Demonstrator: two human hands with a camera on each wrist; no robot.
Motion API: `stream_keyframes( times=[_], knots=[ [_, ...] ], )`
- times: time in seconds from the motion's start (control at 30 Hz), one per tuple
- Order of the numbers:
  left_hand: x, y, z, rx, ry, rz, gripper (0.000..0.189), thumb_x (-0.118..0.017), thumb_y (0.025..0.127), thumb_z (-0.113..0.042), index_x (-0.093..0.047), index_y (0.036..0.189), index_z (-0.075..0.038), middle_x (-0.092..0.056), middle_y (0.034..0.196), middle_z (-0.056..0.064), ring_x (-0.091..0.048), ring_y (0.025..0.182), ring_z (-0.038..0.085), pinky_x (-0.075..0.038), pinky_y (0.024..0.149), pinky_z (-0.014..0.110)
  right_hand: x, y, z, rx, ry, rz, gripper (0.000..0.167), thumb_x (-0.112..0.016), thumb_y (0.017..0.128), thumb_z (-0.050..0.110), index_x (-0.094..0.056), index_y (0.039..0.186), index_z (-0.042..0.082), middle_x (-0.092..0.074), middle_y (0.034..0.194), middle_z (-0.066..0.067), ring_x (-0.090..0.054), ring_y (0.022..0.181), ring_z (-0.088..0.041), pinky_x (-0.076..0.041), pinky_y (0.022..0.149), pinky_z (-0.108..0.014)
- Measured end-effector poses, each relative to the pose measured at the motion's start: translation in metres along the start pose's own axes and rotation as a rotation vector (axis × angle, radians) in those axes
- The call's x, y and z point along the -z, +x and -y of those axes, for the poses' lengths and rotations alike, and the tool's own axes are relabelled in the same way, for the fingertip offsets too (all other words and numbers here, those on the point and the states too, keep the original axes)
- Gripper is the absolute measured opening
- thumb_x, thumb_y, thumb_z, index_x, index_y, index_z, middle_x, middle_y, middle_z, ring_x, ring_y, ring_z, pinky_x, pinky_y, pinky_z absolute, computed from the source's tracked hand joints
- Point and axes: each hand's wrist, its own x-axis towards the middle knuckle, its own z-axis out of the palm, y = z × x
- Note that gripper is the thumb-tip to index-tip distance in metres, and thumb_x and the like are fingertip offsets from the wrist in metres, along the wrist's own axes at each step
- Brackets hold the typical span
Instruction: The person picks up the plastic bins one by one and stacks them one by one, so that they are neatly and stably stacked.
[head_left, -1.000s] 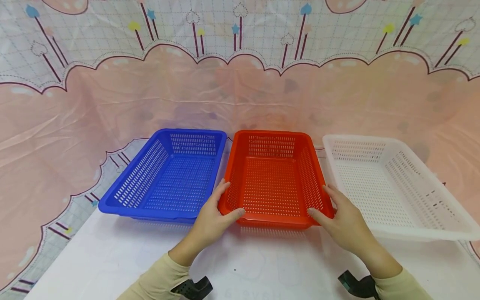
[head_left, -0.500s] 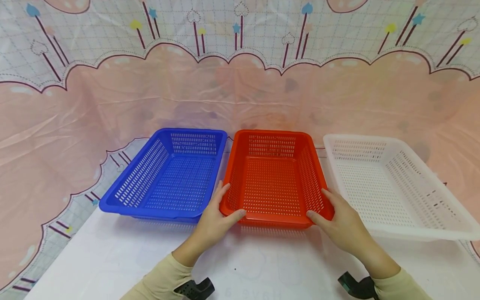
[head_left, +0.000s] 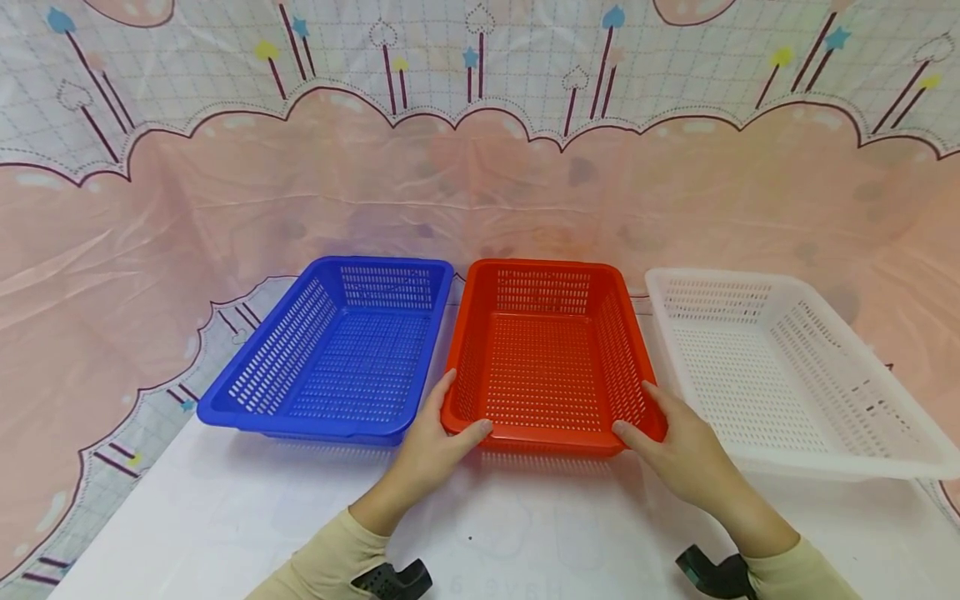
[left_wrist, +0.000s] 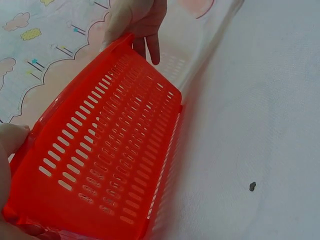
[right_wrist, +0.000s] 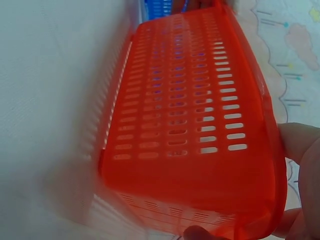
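A red slotted plastic basket [head_left: 540,367] sits in the middle of the white table, with nothing inside it. My left hand [head_left: 435,446] grips its near left corner, thumb over the rim and fingers along the outer side. At the near right corner my right hand [head_left: 686,450] holds it the same way. The left wrist view shows the basket's slotted near wall [left_wrist: 100,135] close up, with the right hand [left_wrist: 132,20] at the far end. Seen from the right wrist, a thumb [right_wrist: 300,142] lies at the rim and a fingertip [right_wrist: 197,232] shows under the corner.
To the left stands a blue basket [head_left: 360,358], close beside the left hand. A white basket [head_left: 750,383] stands to the right, near the right hand. Behind them hangs a pink patterned cloth [head_left: 525,183]. A small dark speck [left_wrist: 252,186] marks the white table [head_left: 480,542].
My left hand has shifted slightly to the right, its fingertips a little lower along the red basket's side. The right fingertips have also slid slightly nearer. The baskets look almost unmoved.
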Motion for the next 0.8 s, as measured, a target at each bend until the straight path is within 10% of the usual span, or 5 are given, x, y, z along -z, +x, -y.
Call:
stream_keyframes(
  times=[0.8],
  knots=[
    [0.004, -0.008, -0.002, -0.024, -0.032, 0.009, 0.091, -0.078, 0.087, -0.021, -0.024, 0.157, 0.0, -0.038, 0.152, 0.024, -0.052, 0.126, 0.038, -0.041, 0.106, 0.049, -0.004, -0.014, 0.003, -0.028, 0.027, -0.055, 0.077, -0.067, 0.095, 0.044, -0.042, 0.146, -0.008, -0.048, 0.141, -0.032, -0.046, 0.128, -0.051, -0.039, 0.101, -0.065]
  ],
)
